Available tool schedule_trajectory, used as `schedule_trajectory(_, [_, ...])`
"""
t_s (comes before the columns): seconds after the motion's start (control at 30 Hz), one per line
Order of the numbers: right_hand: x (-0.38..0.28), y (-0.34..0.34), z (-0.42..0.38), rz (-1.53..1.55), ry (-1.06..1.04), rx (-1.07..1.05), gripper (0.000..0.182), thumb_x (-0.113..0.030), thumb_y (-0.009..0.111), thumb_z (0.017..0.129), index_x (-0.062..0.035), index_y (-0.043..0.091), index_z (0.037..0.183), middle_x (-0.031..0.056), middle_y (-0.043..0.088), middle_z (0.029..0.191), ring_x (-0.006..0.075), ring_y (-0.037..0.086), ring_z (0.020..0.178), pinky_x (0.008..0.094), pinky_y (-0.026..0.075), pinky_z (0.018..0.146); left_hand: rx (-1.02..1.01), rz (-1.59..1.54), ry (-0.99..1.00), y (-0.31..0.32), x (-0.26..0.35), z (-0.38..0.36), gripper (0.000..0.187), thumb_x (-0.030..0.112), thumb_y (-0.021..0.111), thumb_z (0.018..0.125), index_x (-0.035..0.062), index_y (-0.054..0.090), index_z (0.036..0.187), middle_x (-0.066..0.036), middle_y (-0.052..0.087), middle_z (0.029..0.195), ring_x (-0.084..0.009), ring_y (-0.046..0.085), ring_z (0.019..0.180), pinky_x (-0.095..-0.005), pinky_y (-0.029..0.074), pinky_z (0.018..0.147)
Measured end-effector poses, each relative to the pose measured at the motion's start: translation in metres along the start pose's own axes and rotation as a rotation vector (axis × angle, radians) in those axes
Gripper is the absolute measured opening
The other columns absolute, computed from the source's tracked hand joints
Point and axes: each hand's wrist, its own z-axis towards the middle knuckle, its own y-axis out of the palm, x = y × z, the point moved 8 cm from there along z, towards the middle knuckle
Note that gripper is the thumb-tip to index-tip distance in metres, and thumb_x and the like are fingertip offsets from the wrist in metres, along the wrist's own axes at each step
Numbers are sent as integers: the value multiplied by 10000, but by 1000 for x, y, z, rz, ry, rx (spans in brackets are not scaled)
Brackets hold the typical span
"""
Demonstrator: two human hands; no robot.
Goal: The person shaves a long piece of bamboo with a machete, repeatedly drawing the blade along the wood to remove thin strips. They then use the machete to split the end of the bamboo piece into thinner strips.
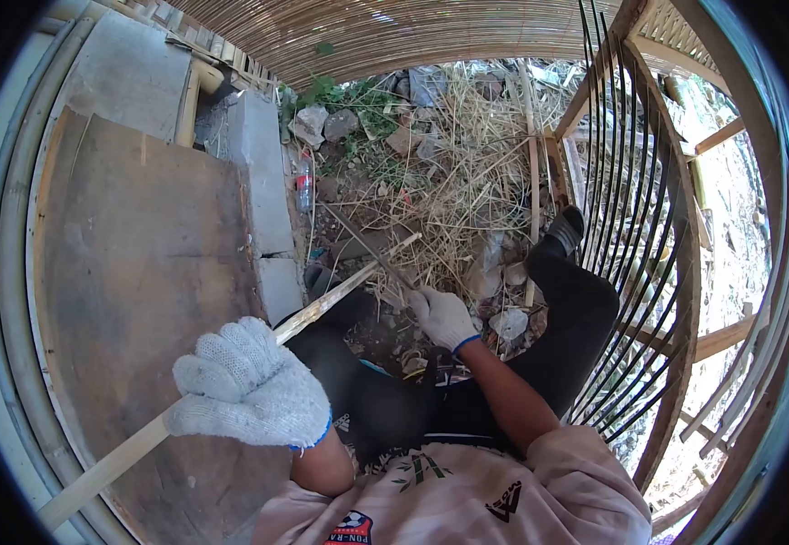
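My left hand (249,386), in a white knitted glove with a blue cuff, is wrapped round a long pale bamboo strip (113,468). The strip runs from the lower left up to the middle, where its far end looks rough and splintered. My right hand (444,318), gloved the same way, is closed on the handle end of a long, narrow, dark-bladed knife (358,232). The blade points up and left and crosses the strip near its far end in this view. Fingers hide the knife's handle.
A brown board (149,272) lies at left beside grey concrete blocks (267,182). Dry straw and shavings (467,173), stones and a plastic bottle (304,182) litter the ground. At right stands a wooden frame (685,272) with dark rods. My legs are stretched out in front.
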Motion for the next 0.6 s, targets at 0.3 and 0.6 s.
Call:
schedule_trajectory(0.3, [1,8,12,-33,-18,28,522,-503,452,1078,-47,704,1057,273,712,894,494,683,902,567,524,810,-364,-181,-213,1,-7,43,588,646,431,1075,163,391,742,30,347,647,-126,301,553,-338,262,535])
schedule_trajectory(0.6, [-26,2,-7,245,-69,18,582,-526,404,1087,-25,701,1091,276,715,965,494,681,969,542,523,883,-411,-263,-184,11,-21,38,599,562,332,1135,186,359,668,14,337,580,-129,259,501,-327,248,523])
